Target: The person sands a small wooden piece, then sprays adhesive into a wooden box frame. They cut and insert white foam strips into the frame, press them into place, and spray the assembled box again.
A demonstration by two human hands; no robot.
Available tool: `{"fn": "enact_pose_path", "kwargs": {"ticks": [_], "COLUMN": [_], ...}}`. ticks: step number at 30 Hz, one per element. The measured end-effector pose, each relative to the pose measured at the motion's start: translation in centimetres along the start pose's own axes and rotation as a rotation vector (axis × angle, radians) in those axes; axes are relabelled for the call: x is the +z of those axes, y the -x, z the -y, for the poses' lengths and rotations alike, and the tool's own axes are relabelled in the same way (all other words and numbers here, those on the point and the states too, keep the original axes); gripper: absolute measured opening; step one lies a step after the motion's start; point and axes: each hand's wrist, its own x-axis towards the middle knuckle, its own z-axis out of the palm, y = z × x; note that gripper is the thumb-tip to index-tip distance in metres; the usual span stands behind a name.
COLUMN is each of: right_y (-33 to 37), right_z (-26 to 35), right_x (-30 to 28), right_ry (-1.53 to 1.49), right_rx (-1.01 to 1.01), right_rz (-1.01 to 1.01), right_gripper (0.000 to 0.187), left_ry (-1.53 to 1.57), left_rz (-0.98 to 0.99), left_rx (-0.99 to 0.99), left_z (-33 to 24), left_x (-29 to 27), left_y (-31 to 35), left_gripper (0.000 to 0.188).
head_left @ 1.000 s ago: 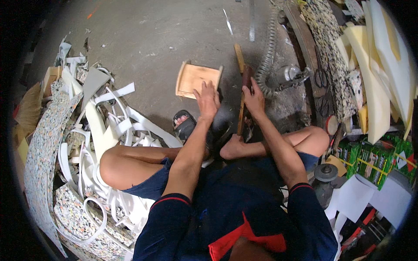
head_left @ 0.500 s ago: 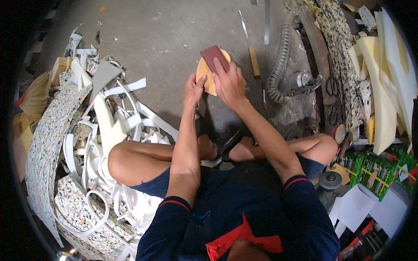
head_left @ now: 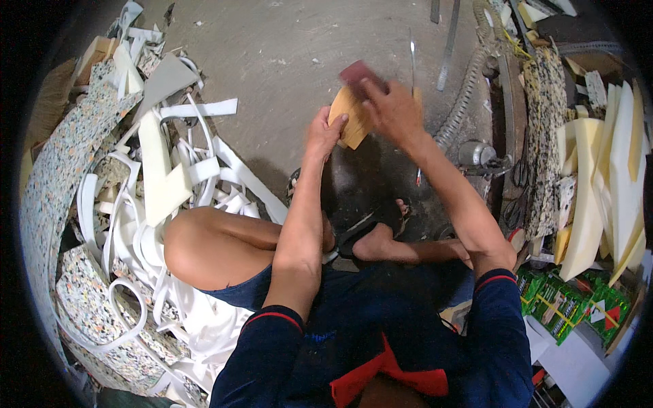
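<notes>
Head: hands (head_left: 321, 138) outstretched, right (head_left: 396, 114) seemingly gripping blurred block (head_left: 357, 73).

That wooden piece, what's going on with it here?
The person's left hand holds the wooden piece by its edge, above the floor. The right hand holds a dark red block at its far end; blur hides whether the two touch. White strips lie heaped to the person's left.

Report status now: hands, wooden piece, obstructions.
Left fingers grip wooden piece. Right fingers hold dark red block at it, contact blurred. White strips piled left, apart from it.
</notes>
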Motion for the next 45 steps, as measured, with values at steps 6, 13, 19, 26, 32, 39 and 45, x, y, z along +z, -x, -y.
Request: {"fn": "enact_pose_path", "kwargs": {"ticks": [6, 13, 19, 26, 32, 39, 45], "right_y": [-4.3, -6.0, -3.4, 3.2, 3.7, 11.9, 7.1], "right_z": [1.4, -10.0, -5.8, -11.0, -1.3, 0.6, -4.5], "right_x": [2.8, 1.8, 1.9, 5.5, 5.4, 6.4, 3.5], "right_ry": [-0.008, -0.255, -0.422, -0.537, -0.433, -0.752, -0.563], "right_rx": [0.198, 0.467, 0.194, 0.431, 0.544, 0.605, 0.539], "right_rz": [0.175, 0.303, 0.179, 0.000, -0.155, -0.245, -0.326], "right_gripper": [0.038, 0.041, 0.042, 0.044, 0.046, 0.045, 0.050], "left_ry": [-0.044, 0.078, 0.059, 0.108, 0.163, 0.339, 0.100], "left_rz": [-0.046, -0.077, -0.111, -0.141, -0.186, -0.342, -0.347], "left_rx": [0.073, 0.108, 0.076, 0.107, 0.056, 0.043, -0.099], "left_z": [1.1, 0.4, 1.7, 0.9, 0.4, 1.9, -1.5], "left_x": [-0.7, 0.8, 0.0, 1.7, 3.0, 4.7, 6.4], "left_y": [-1.1, -1.5, -1.4, -0.5, 0.2, 0.4, -0.3], "left_gripper": [0.023, 0.023, 0.026, 0.024, 0.023, 0.025, 0.051]}}
